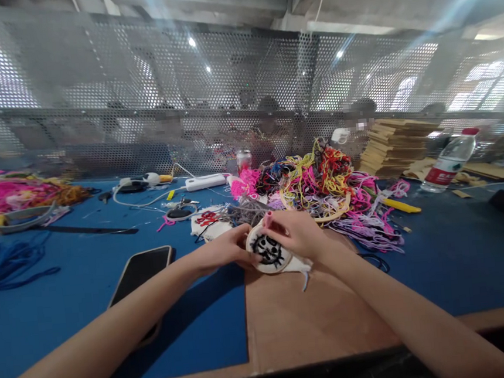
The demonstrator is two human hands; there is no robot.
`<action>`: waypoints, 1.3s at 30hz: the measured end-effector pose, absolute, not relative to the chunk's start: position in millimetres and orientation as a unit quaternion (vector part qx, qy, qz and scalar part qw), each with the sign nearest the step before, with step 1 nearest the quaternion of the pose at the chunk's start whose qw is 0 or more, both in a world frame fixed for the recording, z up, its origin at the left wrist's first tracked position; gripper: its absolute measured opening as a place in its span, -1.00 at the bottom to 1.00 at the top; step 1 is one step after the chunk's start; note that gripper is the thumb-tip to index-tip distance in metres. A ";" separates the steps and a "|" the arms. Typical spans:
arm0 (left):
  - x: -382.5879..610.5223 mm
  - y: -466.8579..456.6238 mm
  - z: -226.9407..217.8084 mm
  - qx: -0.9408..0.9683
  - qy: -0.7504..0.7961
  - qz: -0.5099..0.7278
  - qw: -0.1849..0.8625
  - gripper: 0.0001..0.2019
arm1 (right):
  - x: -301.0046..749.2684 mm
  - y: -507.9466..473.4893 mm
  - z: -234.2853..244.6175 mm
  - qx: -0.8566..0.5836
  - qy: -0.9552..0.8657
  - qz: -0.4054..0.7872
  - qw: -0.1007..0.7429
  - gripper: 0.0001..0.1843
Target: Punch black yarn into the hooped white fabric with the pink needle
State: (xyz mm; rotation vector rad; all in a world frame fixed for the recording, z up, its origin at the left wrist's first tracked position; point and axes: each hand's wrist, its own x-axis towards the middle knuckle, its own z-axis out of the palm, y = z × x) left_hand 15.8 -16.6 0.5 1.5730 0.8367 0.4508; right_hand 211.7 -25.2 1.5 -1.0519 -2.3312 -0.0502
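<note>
A small round embroidery hoop [268,253] holds white fabric with a black stitched design like a face, above a brown board. My left hand [231,248] is closed on the hoop's left edge, thumb on the front. On the upper right of the hoop, my right hand [297,232] has its fingers closed at the rim. A small pink tip shows by those fingers; I cannot tell what it is. Loose white cloth and a grey yarn end [305,281] hang from the hoop's lower right. White fabric with red stitching [210,217] lies just behind my left hand.
Behind my hands lies a tangled heap of coloured yarn [317,177], with a yellow-handled tool [401,205] at its right. A phone [142,275] is under my left forearm. A water bottle [450,163], stacked cardboard [396,144] and a power strip [205,182] stand farther back.
</note>
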 end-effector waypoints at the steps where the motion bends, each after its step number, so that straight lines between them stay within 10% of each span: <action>1: 15.6 -16.6 1.0 0.712 0.364 0.192 0.569 -0.61 | 210.8 -26.1 0.8 -0.397 -0.872 -0.015 0.287 -0.77; 12: 14.9 -12.6 -5.8 0.678 0.340 0.203 0.619 -0.42 | 207.4 -24.7 -7.8 -0.371 -0.883 -0.001 0.287 -0.77; 24: 10.8 -8.5 5.1 0.641 0.377 0.170 0.646 -0.83 | 201.9 -32.8 -8.8 -0.357 -0.885 0.057 0.292 -0.80; 39: 18.4 -15.4 -7.4 0.613 0.349 0.234 0.669 -0.58 | 197.7 -41.9 5.3 -0.338 -0.890 0.070 0.298 -0.82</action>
